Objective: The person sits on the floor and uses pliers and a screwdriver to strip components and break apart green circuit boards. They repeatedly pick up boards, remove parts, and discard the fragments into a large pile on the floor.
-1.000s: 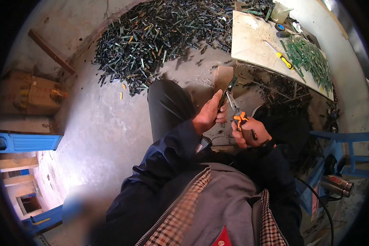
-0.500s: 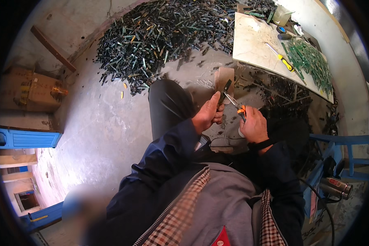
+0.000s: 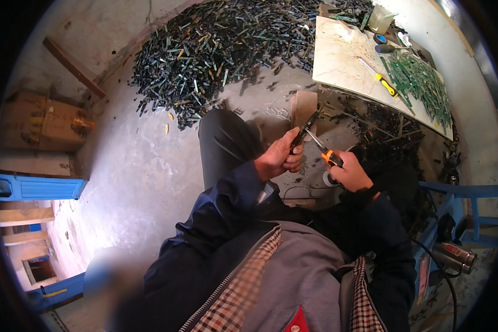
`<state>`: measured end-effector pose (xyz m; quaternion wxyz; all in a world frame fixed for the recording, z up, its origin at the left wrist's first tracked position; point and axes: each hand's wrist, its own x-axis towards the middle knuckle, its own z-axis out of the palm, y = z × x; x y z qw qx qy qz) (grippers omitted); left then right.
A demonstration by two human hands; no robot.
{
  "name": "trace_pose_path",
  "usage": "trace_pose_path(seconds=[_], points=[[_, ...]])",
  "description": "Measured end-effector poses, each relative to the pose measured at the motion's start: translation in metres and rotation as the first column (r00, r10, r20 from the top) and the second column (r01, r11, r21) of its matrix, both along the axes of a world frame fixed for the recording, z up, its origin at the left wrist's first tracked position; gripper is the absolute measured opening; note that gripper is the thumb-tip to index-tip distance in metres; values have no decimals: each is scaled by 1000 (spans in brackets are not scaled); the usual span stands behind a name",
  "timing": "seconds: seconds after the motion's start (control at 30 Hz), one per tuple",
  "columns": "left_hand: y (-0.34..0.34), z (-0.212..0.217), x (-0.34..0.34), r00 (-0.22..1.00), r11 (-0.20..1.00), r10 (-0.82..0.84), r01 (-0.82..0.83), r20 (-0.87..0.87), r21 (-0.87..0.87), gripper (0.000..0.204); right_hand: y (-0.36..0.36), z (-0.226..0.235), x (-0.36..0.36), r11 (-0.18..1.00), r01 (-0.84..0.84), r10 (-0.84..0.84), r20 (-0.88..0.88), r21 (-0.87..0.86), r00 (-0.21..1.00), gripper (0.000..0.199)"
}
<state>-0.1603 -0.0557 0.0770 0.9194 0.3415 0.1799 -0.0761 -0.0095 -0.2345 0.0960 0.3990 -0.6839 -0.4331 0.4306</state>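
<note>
A grey concrete floor [image 3: 133,160] spread wide to the left of the left hand [image 3: 281,156], looking the same as half a second earlier. A large pile of dark strips [image 3: 205,61] lay ahead of that hand, its near edge ragged and scattered. Ahead and to the right of the right hand [image 3: 353,172] sat a pale board [image 3: 346,61], unmoved, its straight near edge well apart from the hand. Far left of the left hand, a cardboard box [image 3: 58,124] marked the end of the floor on that side. The person's bent left leg [image 3: 227,141] was just left of the left hand, leaving little room there. A brown slab [image 3: 304,105] was just beyond the same hand.

The right hand had rolled thumb side up and drawn back slightly to the right; it was wrapped around pliers [image 3: 327,154], whose orange and black handles showed more fully than before. The left hand was curled closed around the lower end of a dark strip [image 3: 314,120]. The strip's free end leaned a little farther right than before, with the plier tips right beside it, though contact could not be made out
</note>
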Motion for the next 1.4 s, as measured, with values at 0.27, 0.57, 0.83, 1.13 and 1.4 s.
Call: trace_pose_path(seconds=[0.27,0.57,0.83,1.13,1.4], points=[[-3,2,6,1000,995,18,-16,14,-97,53,-4,2,-23,988,12,-146,-929,-151,341,27],[-8,-27,10,939,954,245,-189,-241,233,57,8,-33,-17,996,87,-90,620,36,779,20],[-1,-5,5,997,991,18,-8,72,-134,57,0,5,-28,988,3,-147,-932,-154,331,25],[-10,-19,7,982,992,109,-96,-155,87,57,13,-21,-23,990,130,-142,290,60,946,22],[-3,-17,6,988,991,117,-123,-99,-60,55,-12,-11,10,963,269,-270,-99,-28,958,14]])
